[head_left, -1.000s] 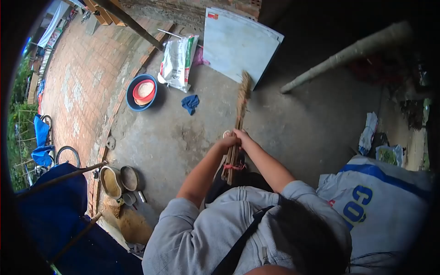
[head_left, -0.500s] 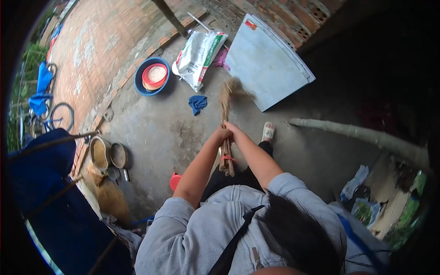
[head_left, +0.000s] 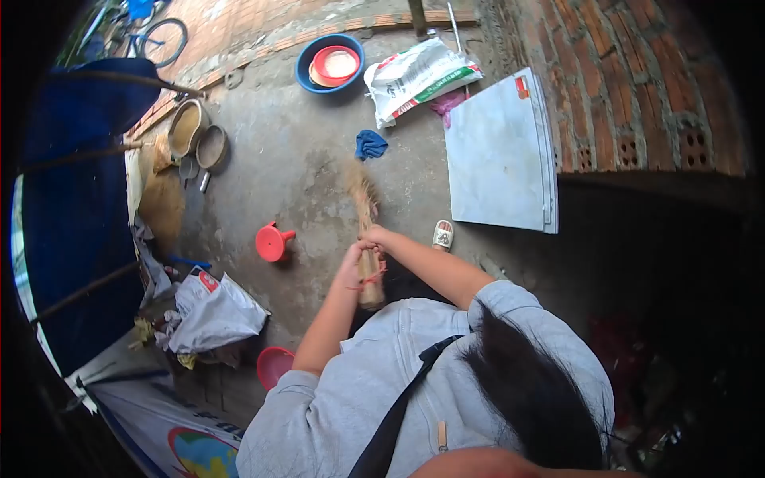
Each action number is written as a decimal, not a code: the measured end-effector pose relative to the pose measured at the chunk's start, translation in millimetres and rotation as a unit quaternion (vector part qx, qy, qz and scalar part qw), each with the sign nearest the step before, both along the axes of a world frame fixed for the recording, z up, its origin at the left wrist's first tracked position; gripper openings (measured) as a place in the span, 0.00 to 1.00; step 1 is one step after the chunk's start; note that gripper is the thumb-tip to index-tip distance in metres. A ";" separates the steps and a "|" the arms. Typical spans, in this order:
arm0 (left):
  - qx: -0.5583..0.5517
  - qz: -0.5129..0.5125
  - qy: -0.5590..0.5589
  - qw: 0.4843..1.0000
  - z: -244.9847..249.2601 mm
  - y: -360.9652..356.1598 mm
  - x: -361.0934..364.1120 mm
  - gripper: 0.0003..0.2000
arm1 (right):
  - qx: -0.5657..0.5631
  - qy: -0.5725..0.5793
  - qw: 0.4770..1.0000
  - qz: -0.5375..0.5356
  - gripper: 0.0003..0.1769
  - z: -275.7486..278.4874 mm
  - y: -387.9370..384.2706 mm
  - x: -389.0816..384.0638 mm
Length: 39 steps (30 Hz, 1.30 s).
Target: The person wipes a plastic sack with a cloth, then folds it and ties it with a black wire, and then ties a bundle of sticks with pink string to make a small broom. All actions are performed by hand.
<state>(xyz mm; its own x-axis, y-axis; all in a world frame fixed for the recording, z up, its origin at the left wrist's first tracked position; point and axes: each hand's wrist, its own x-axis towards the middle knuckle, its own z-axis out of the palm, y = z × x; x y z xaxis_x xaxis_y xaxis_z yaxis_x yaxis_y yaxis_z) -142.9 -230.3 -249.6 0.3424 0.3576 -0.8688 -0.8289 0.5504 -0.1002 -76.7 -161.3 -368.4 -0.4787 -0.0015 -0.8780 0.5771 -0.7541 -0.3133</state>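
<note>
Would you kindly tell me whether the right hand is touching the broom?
Touching. The head view shows the right hand closed around the handle of the broom, above the red tie.

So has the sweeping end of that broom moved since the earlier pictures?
Yes: the broom's brush end has swung away from the pale panel, toward the blue cloth on the floor.

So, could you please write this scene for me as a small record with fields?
left hand: closed around the broom
right hand: closed around the broom, beside the left hand
bristles: blurred, toward the blue cloth
blue basin: holds a red bowl, beside a white sack
red container with handle: on the floor, to the left of the hands
</note>
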 end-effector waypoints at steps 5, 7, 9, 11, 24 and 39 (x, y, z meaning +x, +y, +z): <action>-0.070 0.108 0.036 0.991 -79.3 22.3 92.5 0.10 | 0.036 0.041 0.999 -0.002 0.13 -30.0 -3.4 114.0; -0.100 0.075 0.020 0.992 -103.4 45.8 127.3 0.08 | 0.041 0.019 0.999 -0.030 0.13 -32.5 22.6 152.4; -0.042 0.032 0.036 0.998 -108.5 71.5 155.0 0.08 | 0.051 -0.010 0.997 -0.049 0.13 -36.4 66.9 165.9; 0.004 -0.037 -0.017 0.999 -111.5 96.5 174.1 0.06 | 0.064 -0.038 0.995 -0.070 0.13 -33.2 95.4 189.7; -0.021 0.009 0.041 0.999 -77.1 -0.5 80.4 0.06 | 0.088 0.022 0.988 -0.122 0.16 -0.6 18.2 89.9; 0.013 -0.059 0.041 0.997 -133.9 122.0 188.2 0.15 | 0.001 -0.059 0.995 -0.081 0.12 -123.8 100.4 221.2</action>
